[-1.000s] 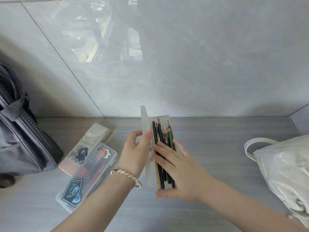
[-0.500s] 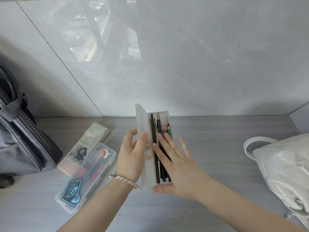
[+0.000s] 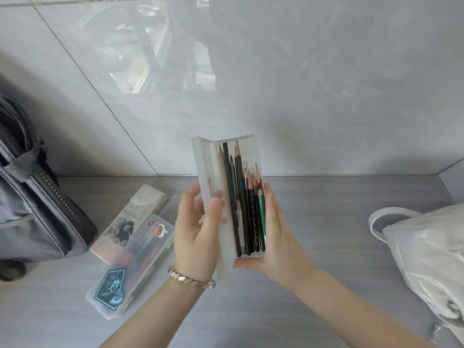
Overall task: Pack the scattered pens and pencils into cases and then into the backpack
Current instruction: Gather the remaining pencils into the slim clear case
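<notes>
Holding a frosted translucent plastic pencil case (image 3: 226, 197) open above the grey wood-grain bench (image 3: 326, 222), the person keeps both forearms reaching in from the near edge. The left hand (image 3: 195, 232), with a silver beaded bracelet (image 3: 192, 278) at the wrist, grips the raised lid, thumb pressed on its inner face and fingers curled behind. The right hand (image 3: 273, 237) cradles the tray from beneath, palm up, fingers wrapped along its right side. Inside lie black, green and bare-wood pencils (image 3: 247, 209), points toward the far wall. To the left on the bench rest a clear stickered pencil case (image 3: 130, 267) and, touching it on its far side, a cream flap-top pencil case (image 3: 130, 219). A grey zippered backpack (image 3: 37, 197) stands at far left; a white glossy bag (image 3: 426, 259) sits at right.
</notes>
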`<state>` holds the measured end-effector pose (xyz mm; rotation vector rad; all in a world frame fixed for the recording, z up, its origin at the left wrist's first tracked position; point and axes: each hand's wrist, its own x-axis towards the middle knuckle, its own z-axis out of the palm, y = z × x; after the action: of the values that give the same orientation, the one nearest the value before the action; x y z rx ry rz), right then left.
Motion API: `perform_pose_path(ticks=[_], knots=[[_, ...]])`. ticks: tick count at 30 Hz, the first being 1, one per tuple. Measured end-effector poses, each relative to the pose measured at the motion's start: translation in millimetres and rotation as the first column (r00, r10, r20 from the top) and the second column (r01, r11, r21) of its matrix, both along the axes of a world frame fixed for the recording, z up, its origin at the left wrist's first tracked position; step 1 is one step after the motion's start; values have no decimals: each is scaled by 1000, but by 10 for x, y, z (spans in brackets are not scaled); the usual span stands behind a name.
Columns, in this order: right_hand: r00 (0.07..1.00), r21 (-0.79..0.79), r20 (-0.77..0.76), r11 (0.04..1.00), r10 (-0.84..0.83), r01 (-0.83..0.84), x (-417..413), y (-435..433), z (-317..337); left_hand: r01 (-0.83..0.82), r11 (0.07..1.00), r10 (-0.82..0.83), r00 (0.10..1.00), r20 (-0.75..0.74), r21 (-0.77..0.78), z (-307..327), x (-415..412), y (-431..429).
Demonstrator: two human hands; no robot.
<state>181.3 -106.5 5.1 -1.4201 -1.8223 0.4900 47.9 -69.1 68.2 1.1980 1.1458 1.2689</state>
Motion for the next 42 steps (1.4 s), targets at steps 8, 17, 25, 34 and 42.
perform_pose_path(ticks=[8,17,25,34,42], knots=[[998,-100,-49,995,25,-30,2,38,-62,3,1000,-5,999,-51,-24,-57,8,11],[488,-644,-755,639,-439,-421,-4,32,-140,10,913,-208,871,-444,-408,-315,-111,232],[495,-711,-682,646,-539,-277,-254,-6,-179,217,976,-66,206,-976,-20,-623,12,-199],[634,-705,-593,700,-496,-111,-275,31,-253,200,965,-236,369,-899,-172,-781,-99,-140],[970,-788,-172,615,-173,-30,-32,118,-529,8,853,-508,244,-826,-522,-1035,-749,283]])
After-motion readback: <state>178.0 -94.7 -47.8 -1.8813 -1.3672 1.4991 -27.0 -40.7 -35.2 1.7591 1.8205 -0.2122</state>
